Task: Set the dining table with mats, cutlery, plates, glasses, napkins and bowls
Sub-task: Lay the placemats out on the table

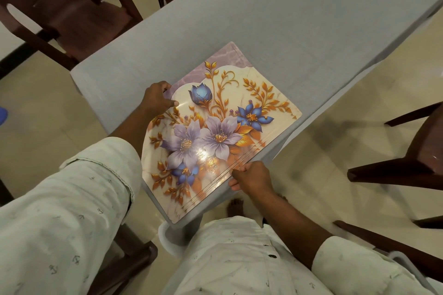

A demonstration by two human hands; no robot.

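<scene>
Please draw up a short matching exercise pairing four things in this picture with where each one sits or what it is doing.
Things:
1. Stack of glossy floral place mats
2. Left hand
3. Right hand
4. Dark brown wooden chair

States:
A. Pinches the stack's near edge, by the table edge
B. Stands on the floor at the far left of the table
C. Lies on the grey tablecloth at the near corner
D. Grips the stack's left edge

Pairs: 1-C, 2-D, 3-A, 4-B
</scene>
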